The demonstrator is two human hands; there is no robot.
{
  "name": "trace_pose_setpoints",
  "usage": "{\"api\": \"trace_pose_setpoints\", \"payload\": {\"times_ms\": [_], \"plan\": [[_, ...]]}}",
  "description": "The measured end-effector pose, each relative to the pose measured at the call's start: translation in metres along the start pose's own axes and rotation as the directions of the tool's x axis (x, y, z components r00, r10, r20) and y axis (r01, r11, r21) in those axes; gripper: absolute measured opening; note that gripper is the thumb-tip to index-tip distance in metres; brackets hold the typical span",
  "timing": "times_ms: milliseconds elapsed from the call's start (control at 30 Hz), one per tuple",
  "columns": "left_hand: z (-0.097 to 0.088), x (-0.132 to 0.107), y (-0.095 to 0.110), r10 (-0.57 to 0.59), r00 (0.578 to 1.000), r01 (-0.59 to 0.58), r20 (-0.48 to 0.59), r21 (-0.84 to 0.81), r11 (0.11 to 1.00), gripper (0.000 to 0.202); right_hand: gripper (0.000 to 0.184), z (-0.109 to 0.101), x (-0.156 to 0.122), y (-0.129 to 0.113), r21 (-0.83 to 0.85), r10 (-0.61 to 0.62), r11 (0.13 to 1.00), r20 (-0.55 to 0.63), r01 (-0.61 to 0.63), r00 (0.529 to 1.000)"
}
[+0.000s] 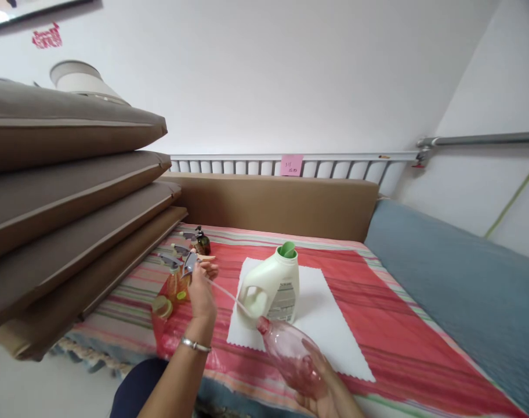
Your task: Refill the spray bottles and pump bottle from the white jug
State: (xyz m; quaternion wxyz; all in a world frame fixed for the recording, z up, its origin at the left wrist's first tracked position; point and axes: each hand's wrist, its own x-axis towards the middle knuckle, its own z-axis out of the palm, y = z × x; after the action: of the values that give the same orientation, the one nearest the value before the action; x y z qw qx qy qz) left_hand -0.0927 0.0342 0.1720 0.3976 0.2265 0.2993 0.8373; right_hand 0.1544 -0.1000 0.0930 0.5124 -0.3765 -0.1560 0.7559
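My left hand [202,296] is closed on a grey trigger spray head [189,265], whose thin clear dip tube [226,294] slants down to the right. My right hand [324,388] grips a see-through pink bottle [290,351], tilted with its open neck up and to the left. The tube's lower end is close to that neck; I cannot tell whether they touch. Behind the bottle, a pale green-white detergent jug [270,281] with a green inner spout [287,250] stands upright on a white scalloped sheet [329,325].
Left of my left hand stand amber spray bottles [173,284], a dark pump bottle [202,241] and a pale-lidded container [162,306]. A red cloth [369,302] covers the striped bedding. Stacked brown cushions [73,191] rise at the left; a blue-grey padded side [456,273] bounds the right.
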Motion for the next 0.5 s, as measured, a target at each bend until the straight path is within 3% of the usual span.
{"api": "trace_pose_setpoints", "payload": {"times_ms": [167,300,400,500], "plan": [[-0.006,-0.031,0.000,-0.108,0.991,0.109,0.073,-0.008,0.994,0.023,0.088,0.000,0.010,0.007,0.140,0.056,0.989,0.021,-0.058,0.998],[-0.008,-0.047,-0.003,-0.284,0.943,0.282,0.176,0.041,0.959,0.026,0.075,0.008,0.011,0.007,0.253,0.031,0.966,0.090,-0.053,0.995],[-0.012,-0.050,-0.006,-0.408,0.902,0.390,0.140,0.141,0.910,0.029,0.066,0.011,0.010,0.006,0.290,0.022,0.955,0.130,-0.059,0.991],[-0.017,-0.054,-0.008,-0.443,0.889,0.416,0.120,0.199,0.888,0.028,0.063,0.010,0.012,0.010,0.284,0.039,0.955,0.161,-0.084,0.986]]}}
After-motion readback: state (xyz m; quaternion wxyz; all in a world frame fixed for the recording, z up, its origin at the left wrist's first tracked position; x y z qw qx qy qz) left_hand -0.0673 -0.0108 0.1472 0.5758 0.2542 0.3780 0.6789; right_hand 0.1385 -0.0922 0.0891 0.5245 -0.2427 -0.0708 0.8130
